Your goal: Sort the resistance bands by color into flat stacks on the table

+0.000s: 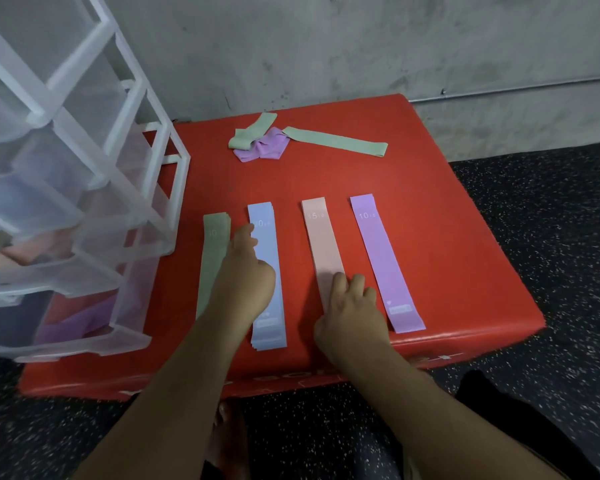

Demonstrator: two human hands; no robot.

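Four flat stacks of bands lie side by side on the red table [447, 258]: green [212, 251], blue [270, 306], pink [321, 244] and purple [383, 258]. My left hand [243, 275] lies across the green and blue stacks with a finger stretched onto the blue one. My right hand [352, 306] presses down on the near end of the pink stack with its fingers flat. At the back of the table lie a crumpled purple band [265, 147], a folded green band [248, 135] and a long green band [336, 142] laid out flat.
A clear plastic drawer unit [70, 188] stands at the left, partly on the table, with pink and purple bands showing through its lower drawers. A grey wall rises behind the table. Dark speckled floor [541, 209] surrounds it, and a bare foot [227, 431] shows below.
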